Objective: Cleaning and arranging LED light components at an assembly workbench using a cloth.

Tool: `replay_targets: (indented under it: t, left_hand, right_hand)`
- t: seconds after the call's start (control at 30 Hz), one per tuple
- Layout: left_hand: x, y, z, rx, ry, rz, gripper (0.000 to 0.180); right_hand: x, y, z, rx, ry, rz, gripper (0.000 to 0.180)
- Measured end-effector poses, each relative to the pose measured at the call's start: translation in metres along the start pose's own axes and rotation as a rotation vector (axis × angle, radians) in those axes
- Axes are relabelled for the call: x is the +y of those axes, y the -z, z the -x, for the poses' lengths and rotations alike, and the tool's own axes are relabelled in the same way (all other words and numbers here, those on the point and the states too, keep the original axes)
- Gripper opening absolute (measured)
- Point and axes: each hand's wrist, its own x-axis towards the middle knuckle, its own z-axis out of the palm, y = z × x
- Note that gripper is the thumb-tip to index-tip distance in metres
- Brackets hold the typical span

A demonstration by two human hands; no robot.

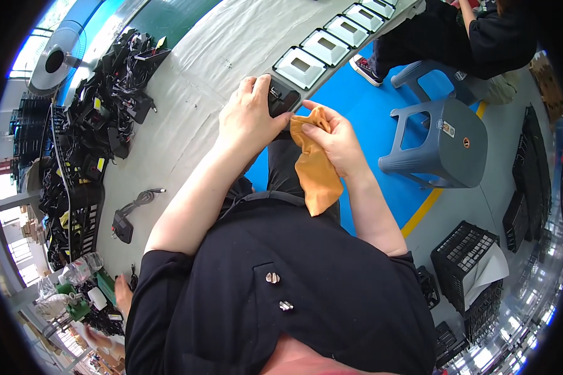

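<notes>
Head view, clock directions taken from its middle: at 11 o'clock the left hand point(247, 119) is half open, its fingers curved over one side of a black device point(284, 95) at 12 o'clock, its thumb stretched toward the right hand. It touches the device; whether it grips or merely steadies it, I cannot tell. The right hand point(339, 140), at 2 o'clock, is closed on an orange cloth point(319, 175), pinched near the top between thumb and fingers, the rest hanging toward 5 o'clock from that hold. The two hands nearly meet.

The device sits at the border of the pale tabletop point(191, 94), whose edge runs on toward 1 o'clock beside a row of white, dark-rimmed square units point(325, 47). Past that edge, blue flooring point(369, 187) spreads to a grey stool point(460, 147) between 2 and 3. A stretch of tabletop separates the left forearm from the black cable pile point(116, 106) at 10; an adapter with its cord point(124, 226) lies toward 9.
</notes>
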Motion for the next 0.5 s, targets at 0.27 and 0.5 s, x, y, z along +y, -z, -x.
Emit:
replay_targets:
  t: [0.27, 0.5]
  left_hand:
    - [-0.007, 0.005, 0.001, -0.022, 0.073, -0.081, 0.067]
    - [-0.027, 0.01, 0.011, 0.077, -0.053, -0.036, 0.056]
  right_hand:
    - [-0.011, -0.015, -0.019, -0.097, 0.099, 0.508, 0.058]
    - [-0.009, -0.018, -0.025, -0.216, -0.035, 0.257, 0.059]
